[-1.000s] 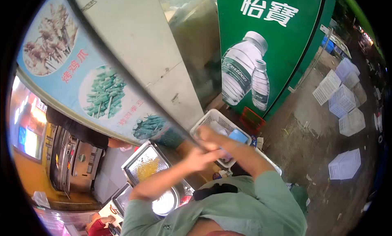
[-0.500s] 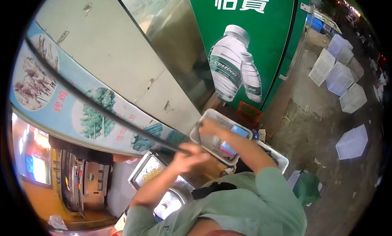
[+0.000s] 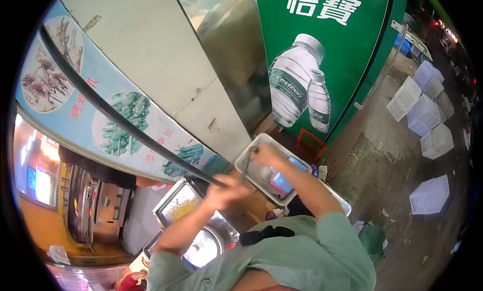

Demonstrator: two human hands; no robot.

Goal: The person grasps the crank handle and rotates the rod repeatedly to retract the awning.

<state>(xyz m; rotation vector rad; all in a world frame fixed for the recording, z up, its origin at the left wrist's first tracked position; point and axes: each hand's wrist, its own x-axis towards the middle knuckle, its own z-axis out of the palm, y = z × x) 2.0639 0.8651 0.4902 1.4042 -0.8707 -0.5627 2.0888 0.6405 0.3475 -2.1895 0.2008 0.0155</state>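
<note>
My left hand (image 3: 225,193) is closed around the lower end of a long dark pole (image 3: 126,126). The pole slants across the view from the upper left and looks bent near the lens. My right hand (image 3: 265,155) is closed over the far end of a white plastic basket (image 3: 240,162). A greyish strip shows between the two hands, too blurred to name. Inside the basket, by my right forearm, lie a blue-and-pink packet (image 3: 283,181) and clear plastic wrapping.
A metal tray (image 3: 168,198) and a round shiny pan (image 3: 204,248) stand below my left arm. Ahead are a picture-sign panel (image 3: 85,84) and a green cabinet (image 3: 347,54) printed with bottles. An orange-red crate (image 3: 311,145) sits beneath it. Several white crates (image 3: 430,194) lie on the right-hand ground.
The view has shifted slightly. Both hands stay close together; the left still grips the pole, whose lower end remains at that hand. The right hand stays over the basket.
</note>
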